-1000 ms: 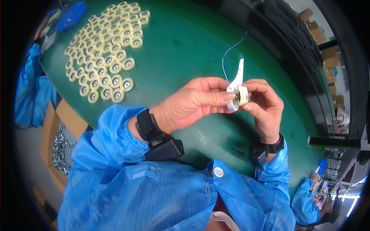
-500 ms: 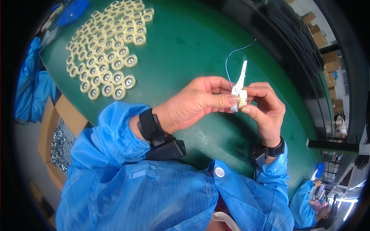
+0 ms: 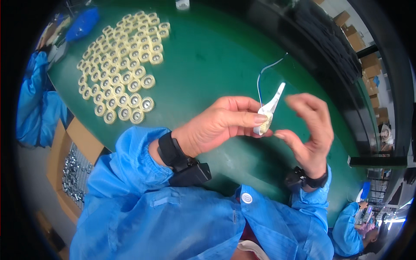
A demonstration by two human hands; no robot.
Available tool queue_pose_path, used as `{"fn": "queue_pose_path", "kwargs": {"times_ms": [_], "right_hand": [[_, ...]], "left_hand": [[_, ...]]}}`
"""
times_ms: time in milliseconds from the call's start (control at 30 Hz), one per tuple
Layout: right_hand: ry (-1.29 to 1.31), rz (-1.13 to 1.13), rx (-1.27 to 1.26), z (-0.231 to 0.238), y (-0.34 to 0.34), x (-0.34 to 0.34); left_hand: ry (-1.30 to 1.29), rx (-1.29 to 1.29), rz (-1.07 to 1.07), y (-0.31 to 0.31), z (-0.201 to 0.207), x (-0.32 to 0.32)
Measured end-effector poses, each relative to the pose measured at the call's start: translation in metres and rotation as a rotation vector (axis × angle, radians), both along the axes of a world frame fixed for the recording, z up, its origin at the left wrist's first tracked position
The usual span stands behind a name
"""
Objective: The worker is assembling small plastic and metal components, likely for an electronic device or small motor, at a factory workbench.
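Note:
My left hand [image 3: 223, 119] pinches a white plastic part [image 3: 272, 104] between thumb and fingers above the green table. The part has a round ring at its lower end and a long tapered arm pointing up and away. A cream toothed piece [image 3: 265, 125] sits at the ring, partly covered by my thumb. From behind it a thin blue and white wire [image 3: 259, 82] rises and curves off to the right. Just right of the part, my right hand [image 3: 313, 130] is open, thumb and fingers spread and slightly blurred, holding nothing.
Many cream toothed rings with dark centres [image 3: 123, 64] lie grouped on the green table [image 3: 203, 56] at far left. A cardboard box [image 3: 82, 138] of small shiny metal parts stands at the left. A blue-sleeved person [image 3: 346, 229] is at lower right; dark equipment [image 3: 325, 39] runs along the right.
My right hand has let go of the white part and moved right, its fingers spreading. In my left hand the part has turned, its arm now leaning more to the right.

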State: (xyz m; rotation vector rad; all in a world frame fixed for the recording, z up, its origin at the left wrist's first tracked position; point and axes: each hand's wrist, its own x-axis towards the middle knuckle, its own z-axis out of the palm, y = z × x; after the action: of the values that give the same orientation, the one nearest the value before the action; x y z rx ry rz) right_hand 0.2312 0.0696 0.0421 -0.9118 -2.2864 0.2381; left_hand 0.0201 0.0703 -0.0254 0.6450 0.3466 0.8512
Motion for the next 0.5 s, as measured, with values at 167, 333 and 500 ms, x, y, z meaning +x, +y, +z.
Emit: {"fn": "queue_pose_path", "kwargs": {"times_ms": [167,333,500], "right_hand": [[-0.364,0.056,-0.104,0.006,0.001,0.002],[-0.124,-0.065,-0.245,-0.026,0.054,0.038],[-0.370,-0.495,-0.072,-0.074,0.165,0.165]], "left_hand": [[0.073,0.029,-0.152,-0.005,-0.002,0.004],[0.115,-0.094,0.033,-0.002,-0.015,0.007],[0.310,-0.017,-0.091,0.002,-0.031,0.010]]}}
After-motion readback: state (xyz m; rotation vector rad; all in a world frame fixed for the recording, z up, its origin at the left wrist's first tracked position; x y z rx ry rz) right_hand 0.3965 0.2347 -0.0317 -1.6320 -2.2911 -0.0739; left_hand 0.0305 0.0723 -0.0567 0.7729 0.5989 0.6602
